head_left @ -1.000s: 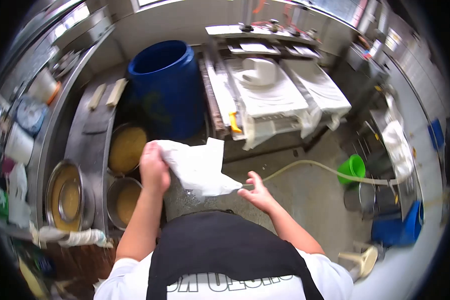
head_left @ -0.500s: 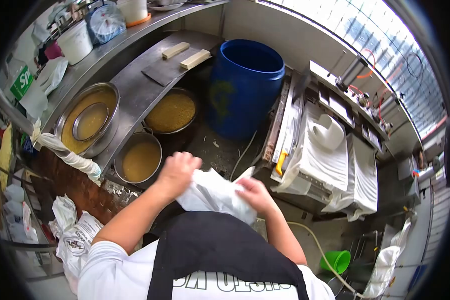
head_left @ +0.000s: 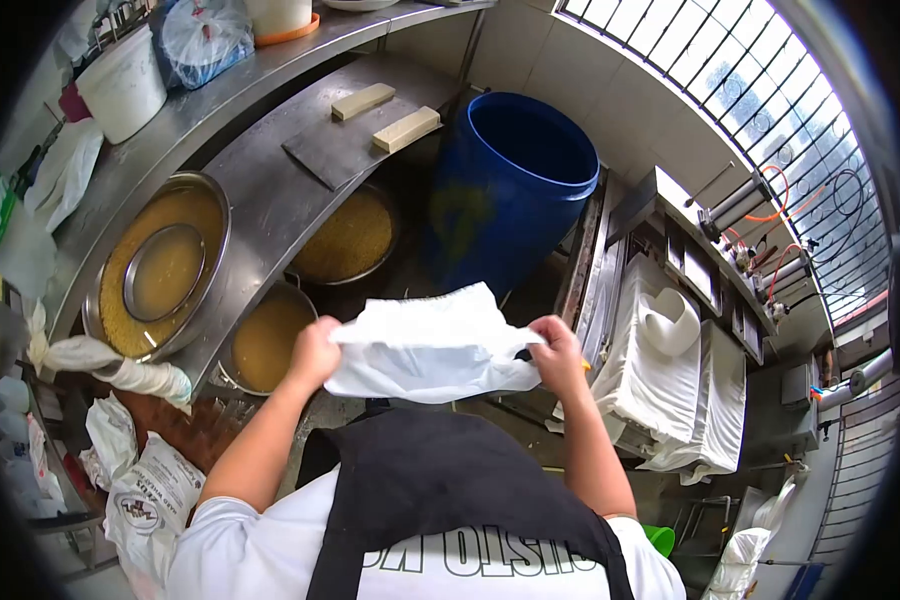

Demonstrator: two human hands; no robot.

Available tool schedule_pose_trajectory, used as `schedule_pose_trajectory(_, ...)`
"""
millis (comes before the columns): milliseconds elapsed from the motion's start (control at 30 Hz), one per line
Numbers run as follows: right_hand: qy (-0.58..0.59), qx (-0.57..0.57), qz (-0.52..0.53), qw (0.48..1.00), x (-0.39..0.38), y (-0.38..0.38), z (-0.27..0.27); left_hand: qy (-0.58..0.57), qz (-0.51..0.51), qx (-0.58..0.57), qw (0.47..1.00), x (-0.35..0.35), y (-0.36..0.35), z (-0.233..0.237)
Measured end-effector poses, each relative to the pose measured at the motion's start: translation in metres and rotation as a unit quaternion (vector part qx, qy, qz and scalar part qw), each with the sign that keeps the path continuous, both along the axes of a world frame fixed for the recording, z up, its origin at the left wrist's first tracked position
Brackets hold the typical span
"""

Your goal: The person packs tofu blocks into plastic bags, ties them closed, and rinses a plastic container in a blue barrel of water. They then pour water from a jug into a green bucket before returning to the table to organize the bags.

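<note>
A white plastic bag (head_left: pixel 430 350) is stretched out in front of my chest, its upper edge uneven. My left hand (head_left: pixel 317 352) is closed on the bag's left end. The other end is gripped by my right hand (head_left: pixel 558 352), beside a small dark gap that looks like a handle hole. Just beyond my left hand stands a metal pot (head_left: pixel 232 375) of yellowish liquid. Behind the bag rises a large blue barrel (head_left: pixel 520 200), its top uncovered.
On the left, a metal bowl (head_left: pixel 225 215) of soaking yellow grains holds a smaller bowl (head_left: pixel 165 272). Two pale blocks (head_left: pixel 407 129) lie on the steel counter (head_left: pixel 260 150). To the right, white cloth (head_left: pixel 660 380) covers a press table. A printed sack (head_left: pixel 155 500) lies at lower left.
My hands have moved apart and spread the bunched bag wide. The right hand has shifted right, the left hand left and slightly down. The view has tilted a little.
</note>
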State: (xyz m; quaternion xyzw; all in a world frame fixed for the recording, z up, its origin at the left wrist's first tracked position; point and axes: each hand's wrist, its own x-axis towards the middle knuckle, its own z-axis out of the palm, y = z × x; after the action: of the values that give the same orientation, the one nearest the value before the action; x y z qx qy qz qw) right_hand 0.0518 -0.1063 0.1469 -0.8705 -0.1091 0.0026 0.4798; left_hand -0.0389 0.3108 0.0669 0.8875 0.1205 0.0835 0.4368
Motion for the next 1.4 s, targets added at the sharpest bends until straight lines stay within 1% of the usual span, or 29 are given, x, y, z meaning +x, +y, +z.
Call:
schedule_pose_trajectory(67,-0.208,0.0,-0.065,0.976,0.007,0.046,0.06,-0.155,0.066,-0.087,0.982,0.04,-0.001,0.059)
schedule_pose_trajectory(133,-0.307,0.006,-0.108,0.946,0.012,0.073,0.072,-0.241,0.122,-0.135,0.953,0.063,-0.012,0.102)
schedule_pose_trajectory(167,-0.429,0.067,-0.019,0.901,0.033,0.085,0.052,-0.317,0.123,-0.037,0.94,0.073,-0.01,0.103)
schedule_pose_trajectory(200,-0.42,-0.096,0.054,0.901,0.036,0.085,0.044,-0.381,0.071,0.081,0.918,0.074,-0.005,0.099)
schedule_pose_trajectory(267,-0.131,-0.322,0.208,0.914,0.05,0.077,-0.024,-0.235,-0.067,0.173,0.954,0.078,0.009,0.052)
schedule_pose_trajectory(333,0.195,-0.462,0.267,0.823,0.063,0.061,-0.086,0.127,-0.177,0.224,0.95,0.067,0.03,-0.051)
schedule_pose_trajectory(400,0.075,-0.245,0.203,0.945,0.058,0.052,-0.113,0.254,-0.224,0.104,0.935,0.043,0.042,-0.09)
schedule_pose_trajectory(433,0.127,-0.121,0.151,0.973,0.056,0.062,-0.097,0.26,-0.212,0.099,0.937,0.035,0.046,-0.099)
schedule_pose_trajectory(467,0.134,-0.121,0.164,0.97,0.062,0.074,-0.088,0.227,-0.114,0.071,0.965,0.024,0.048,-0.109)
schedule_pose_trajectory(500,0.29,0.125,0.11,0.942,0.067,0.085,-0.082,0.196,-0.014,0.044,0.98,0.013,0.05,-0.119)
schedule_pose_trajectory(533,0.425,0.357,0.039,0.831,0.071,0.091,-0.082,0.131,0.047,0.0,0.99,0.012,0.056,-0.134)
schedule_pose_trajectory(600,0.514,0.39,0.107,0.756,0.089,0.104,-0.089,0.074,0.188,-0.011,0.979,0.02,0.069,-0.149)
schedule_pose_trajectory(667,0.58,0.329,0.249,0.702,0.117,0.124,-0.063,0.076,0.392,-0.343,0.85,0.047,0.084,-0.138)
schedule_pose_trajectory(700,0.549,0.195,0.35,0.734,0.144,0.126,-0.066,0.065,0.426,-0.461,0.776,0.062,0.089,-0.107)
schedule_pose_trajectory(733,0.356,-0.03,0.462,0.812,0.174,0.136,-0.072,0.025,0.387,-0.582,0.715,0.07,0.092,-0.087)
schedule_pose_trajectory(800,0.186,-0.219,0.411,0.865,0.214,0.15,-0.079,-0.041,0.2,-0.708,0.676,0.075,0.103,-0.092)
schedule_pose_trajectory(833,0.193,-0.131,0.337,0.912,0.239,0.155,-0.096,-0.046,0.209,-0.705,0.676,0.077,0.099,-0.077)
schedule_pose_trajectory(867,0.197,-0.042,0.259,0.945,0.266,0.16,-0.11,-0.011,0.116,-0.691,0.714,0.079,0.093,-0.049)
schedule_pose_trajectory(900,0.278,0.11,0.201,0.933,0.29,0.167,-0.106,0.024,0.024,-0.668,0.743,0.082,0.086,-0.024)
schedule_pose_trajectory(933,0.352,0.254,0.137,0.89,0.311,0.175,-0.098,0.081,0.025,-0.679,0.73,0.08,0.083,-0.013)
schedule_pose_trajectory(1000,0.433,0.368,0.135,0.812,0.336,0.187,-0.078,0.134,0.047,-0.593,0.792,0.098,0.052,0.019)
schedule_pose_trajectory(1067,0.507,0.389,0.163,0.751,0.349,0.199,-0.075,0.171,0.083,-0.31,0.932,0.105,0.042,0.016)
schedule_pose_trajectory(1100,0.557,0.373,0.197,0.716,0.353,0.206,-0.063,0.19,0.139,-0.228,0.945,0.109,0.04,0.017)
schedule_pose_trajectory(1133,0.564,0.321,0.243,0.721,0.356,0.208,-0.051,0.181,0.213,-0.242,0.929,0.11,0.046,0.0)
schedule_pose_trajectory(1200,0.561,0.169,0.384,0.713,0.366,0.211,-0.037,0.011,0.415,-0.383,0.826,0.103,0.052,-0.019)
schedule_pose_trajectory(1233,0.541,0.091,0.511,0.661,0.382,0.216,-0.039,-0.073,0.466,-0.409,0.782,0.107,0.051,-0.008)
schedule_pose_trajectory(1333,0.215,-0.185,0.598,0.75,0.386,0.249,-0.032,-0.21,0.38,-0.584,0.686,0.107,0.057,0.006)
schedule_pose_trajectory(1367,0.166,-0.184,0.551,0.797,0.397,0.255,-0.066,-0.211,0.384,-0.586,0.681,0.102,0.061,0.007)
schedule_pose_trajectory(1400,0.258,-0.138,0.469,0.833,0.394,0.268,-0.061,-0.199,0.294,-0.651,0.671,0.094,0.066,0.01)
